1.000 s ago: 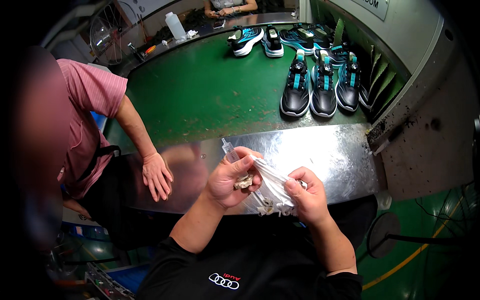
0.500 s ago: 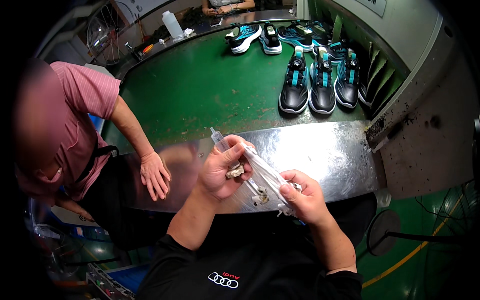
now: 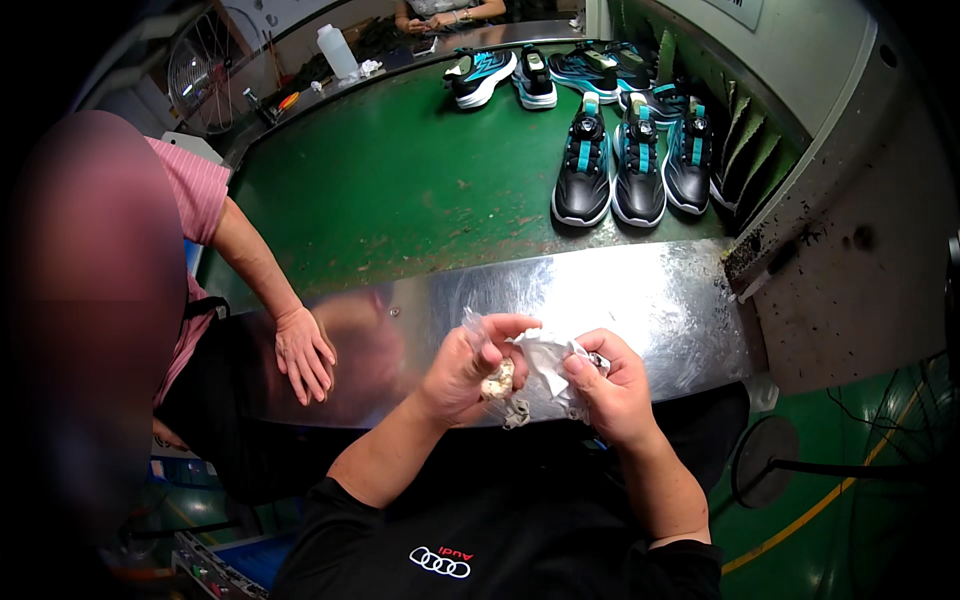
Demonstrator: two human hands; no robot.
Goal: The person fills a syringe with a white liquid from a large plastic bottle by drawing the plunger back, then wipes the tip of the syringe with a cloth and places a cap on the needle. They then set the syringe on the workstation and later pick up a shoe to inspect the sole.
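Observation:
My left hand (image 3: 458,375) is closed around a clear plastic syringe (image 3: 474,328), whose end pokes up past the thumb. A crumbly off-white lump (image 3: 497,380) sits against the same fingers; what it is I cannot tell. Between my hands hangs a crumpled white cloth (image 3: 545,360), bunched and slack. The right hand (image 3: 615,390) pinches its right side between thumb and fingers. A stained grey-white scrap (image 3: 516,412) dangles below the left fingers. Both hands are over the front part of a shiny metal ledge (image 3: 440,300).
Several black and turquoise sneakers (image 3: 583,165) stand on the green worktop (image 3: 350,190), at the back right. A co-worker's hand (image 3: 303,352) lies flat on the ledge at left. A white bottle (image 3: 337,50) stands at the far left, and a grey panel (image 3: 850,240) bounds the right.
The cloth, stretched taut between my hands before, is now slack and bunched. My left hand has moved right and lower, nearer the right one, and the syringe has turned more upright.

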